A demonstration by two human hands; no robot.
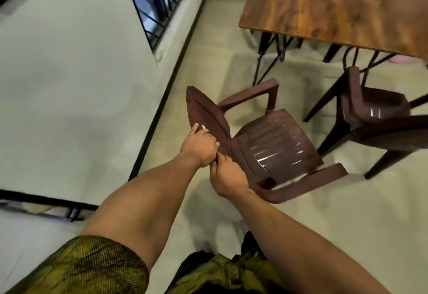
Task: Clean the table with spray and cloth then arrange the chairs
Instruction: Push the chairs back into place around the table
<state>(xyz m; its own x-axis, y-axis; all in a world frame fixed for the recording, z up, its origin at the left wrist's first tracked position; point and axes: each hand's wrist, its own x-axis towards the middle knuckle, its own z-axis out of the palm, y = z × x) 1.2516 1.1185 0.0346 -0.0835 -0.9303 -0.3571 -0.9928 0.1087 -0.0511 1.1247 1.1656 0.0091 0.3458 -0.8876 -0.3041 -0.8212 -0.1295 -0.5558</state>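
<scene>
Together, left hand (200, 149) and right hand (228, 178), fingers (215, 167) tight round the chair (275, 141) back

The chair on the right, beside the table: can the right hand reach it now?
Probably not: the right hand, with the left hand, grips the backrest of the nearer chair, and that chair's seat stands between it and the chair on the right.

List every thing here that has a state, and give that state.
Near chair: apart from the table, held by its backrest.
Left hand: grips the backrest's top.
Right hand: grips the backrest's side edge.
Second chair: on the floor at the table's near side, untouched.
Table: standing, untouched.
Window: barred; cannot tell whether open or closed.
</scene>
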